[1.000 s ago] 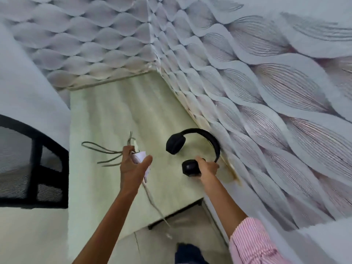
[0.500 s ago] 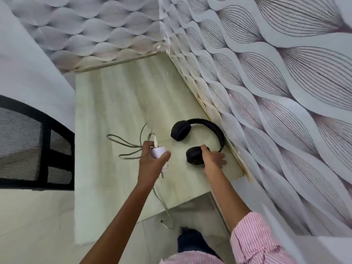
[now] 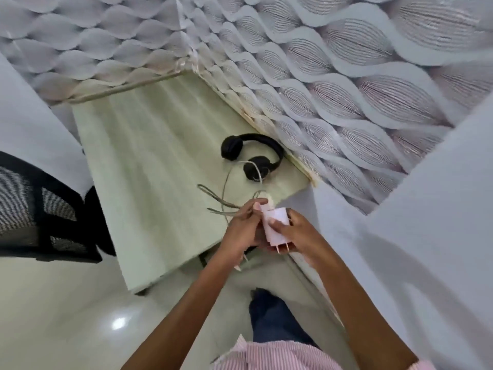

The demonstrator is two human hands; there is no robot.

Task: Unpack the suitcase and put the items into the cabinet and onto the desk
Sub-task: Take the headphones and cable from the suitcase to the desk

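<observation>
Holds charger (image 3: 276, 227) in both hands just above near right corner of desk (image 3: 149, 156), prongs pointing down toward the body. Grips charger body with right hand (image 3: 298, 236), thumb across front face, fingers curled behind. Pinches cable (image 3: 226, 180) with left hand (image 3: 238, 232) right at charger's top end, fingers curled round it. Trails cable in loose loops from the hands out over desk, one loop passing in front of near earcup of headphones (image 3: 252, 153); cannot tell whether touching. Leaves black headphones flat on desk beside patterned wall (image 3: 346, 102), apart from both hands. Shows black mesh chair (image 3: 40, 209) left of desk, glossy floor (image 3: 66, 316) below, pink striped sleeve (image 3: 266, 356) at bottom edge.
</observation>
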